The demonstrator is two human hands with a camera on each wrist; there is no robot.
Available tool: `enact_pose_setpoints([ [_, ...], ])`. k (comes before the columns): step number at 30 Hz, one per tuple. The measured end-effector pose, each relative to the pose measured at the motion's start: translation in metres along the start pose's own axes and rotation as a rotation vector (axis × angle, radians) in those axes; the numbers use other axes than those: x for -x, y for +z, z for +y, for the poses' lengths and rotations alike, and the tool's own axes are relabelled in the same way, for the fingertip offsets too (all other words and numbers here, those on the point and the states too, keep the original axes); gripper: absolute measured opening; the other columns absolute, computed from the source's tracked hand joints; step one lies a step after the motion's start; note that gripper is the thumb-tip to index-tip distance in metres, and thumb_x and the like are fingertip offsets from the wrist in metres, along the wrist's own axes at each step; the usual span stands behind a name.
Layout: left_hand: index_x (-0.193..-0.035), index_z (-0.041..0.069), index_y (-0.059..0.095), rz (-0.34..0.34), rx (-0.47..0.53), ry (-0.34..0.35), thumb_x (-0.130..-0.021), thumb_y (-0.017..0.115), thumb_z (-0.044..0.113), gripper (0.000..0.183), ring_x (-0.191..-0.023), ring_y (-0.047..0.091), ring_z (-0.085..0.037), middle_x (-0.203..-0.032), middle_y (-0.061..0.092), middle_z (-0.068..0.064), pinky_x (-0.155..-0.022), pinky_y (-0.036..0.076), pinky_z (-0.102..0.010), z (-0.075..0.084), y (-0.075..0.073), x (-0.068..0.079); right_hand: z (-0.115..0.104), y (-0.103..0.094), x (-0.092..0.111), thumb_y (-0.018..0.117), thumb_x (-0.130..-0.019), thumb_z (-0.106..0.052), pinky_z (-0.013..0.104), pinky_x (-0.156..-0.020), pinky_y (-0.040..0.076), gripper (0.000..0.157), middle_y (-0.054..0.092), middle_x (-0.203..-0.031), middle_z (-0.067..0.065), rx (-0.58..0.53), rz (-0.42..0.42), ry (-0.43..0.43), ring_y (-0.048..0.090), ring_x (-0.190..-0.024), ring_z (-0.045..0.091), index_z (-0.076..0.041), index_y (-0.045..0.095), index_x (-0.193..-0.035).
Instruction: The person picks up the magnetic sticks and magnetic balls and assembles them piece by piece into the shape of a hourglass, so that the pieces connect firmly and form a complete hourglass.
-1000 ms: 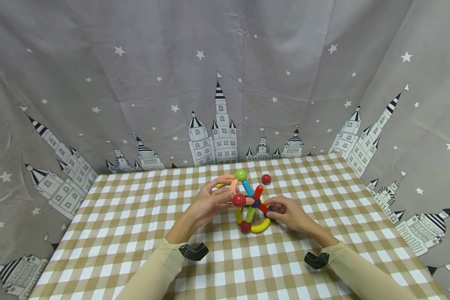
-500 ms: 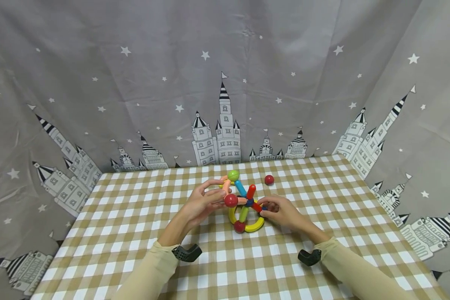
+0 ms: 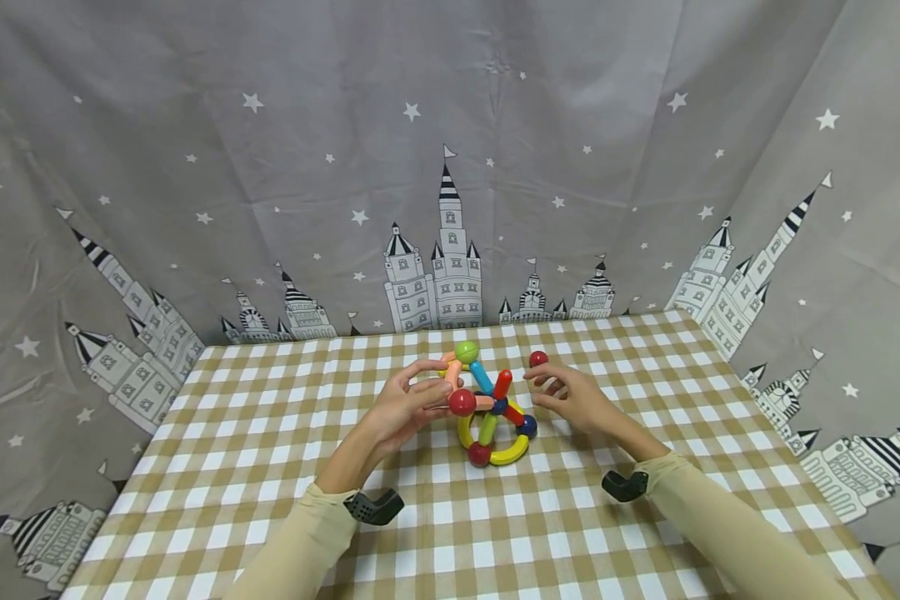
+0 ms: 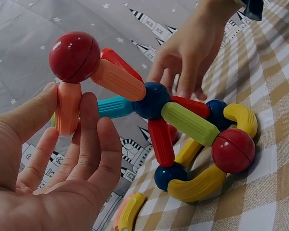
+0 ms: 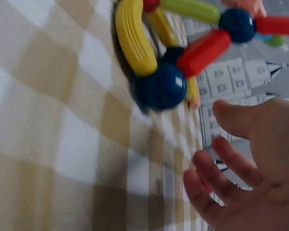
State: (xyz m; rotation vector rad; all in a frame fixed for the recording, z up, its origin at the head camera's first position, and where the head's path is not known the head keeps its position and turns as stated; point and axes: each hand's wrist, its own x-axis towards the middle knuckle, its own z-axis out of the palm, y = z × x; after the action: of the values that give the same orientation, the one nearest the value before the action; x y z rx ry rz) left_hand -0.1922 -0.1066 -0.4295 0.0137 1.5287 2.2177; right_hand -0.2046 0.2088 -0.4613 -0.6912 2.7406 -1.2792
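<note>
A magnetic ball-and-stick structure (image 3: 487,429) stands mid-table on a ring of yellow curved sticks (image 4: 197,185) joined by balls. Above the ring, several straight sticks meet at a dark blue center ball (image 4: 151,100). My left hand (image 3: 403,407) pinches a peach stick (image 4: 67,109) between thumb and fingers, just below a red ball (image 4: 74,57) at the upper left of the structure. My right hand (image 3: 576,400) hovers to the structure's right, fingers spread and holding nothing. Its nearest part is a dark blue ball (image 5: 161,87) at the ring's right corner. A green ball (image 3: 467,352) tops a blue stick (image 3: 482,377).
A loose red ball (image 3: 538,358) lies behind the right hand's fingers. Behind the structure are loose curved sticks (image 4: 131,211), yellow and peach. A checkered cloth (image 3: 270,467) covers the table, and a grey castle-print curtain (image 3: 315,100) hangs at its back edge.
My right hand has let go of the dark blue ball at the ring's right corner and moved up and to the right. The left hand keeps its pinch; the structure stands as before.
</note>
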Motion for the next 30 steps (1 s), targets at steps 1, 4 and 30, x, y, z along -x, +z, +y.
enact_pose_setpoints([
  [1, -0.137, 0.007, 0.055, -0.001, 0.000, 0.001, -0.098, 0.068, 0.003, 0.041, -0.105, 0.067, -0.025, -0.127, 0.064, -0.017, -0.093, 0.057, -0.043, 0.000, 0.000, 0.000, 0.003, -0.001, -0.003, 0.074, -0.094, -0.004, 0.046, -0.084, 0.057, 0.035, 0.068, -0.117, 0.020, 0.009, 0.032, -0.011, 0.067, -0.095, 0.032, -0.002, 0.065, -0.128],
  [4, -0.137, 0.007, 0.054, -0.003, 0.002, 0.004, -0.098, 0.068, 0.003, 0.042, -0.105, 0.067, -0.025, -0.126, 0.065, -0.017, -0.094, 0.057, -0.043, 0.000, -0.001, 0.000, 0.013, -0.002, -0.014, 0.075, -0.091, -0.001, 0.051, -0.085, 0.057, 0.035, 0.067, -0.117, 0.023, 0.047, 0.127, -0.029, 0.067, -0.096, 0.038, 0.001, 0.066, -0.125],
  [30, -0.143, 0.002, 0.049, 0.004, 0.005, -0.011, -0.099, 0.066, 0.001, 0.048, -0.102, 0.068, -0.024, -0.122, 0.067, -0.015, -0.092, 0.058, -0.041, 0.002, 0.002, 0.001, 0.047, 0.004, -0.046, 0.072, -0.092, 0.001, 0.050, -0.093, 0.053, 0.026, 0.070, -0.117, 0.019, 0.018, 0.194, 0.119, 0.068, -0.101, 0.033, -0.007, 0.065, -0.116],
])
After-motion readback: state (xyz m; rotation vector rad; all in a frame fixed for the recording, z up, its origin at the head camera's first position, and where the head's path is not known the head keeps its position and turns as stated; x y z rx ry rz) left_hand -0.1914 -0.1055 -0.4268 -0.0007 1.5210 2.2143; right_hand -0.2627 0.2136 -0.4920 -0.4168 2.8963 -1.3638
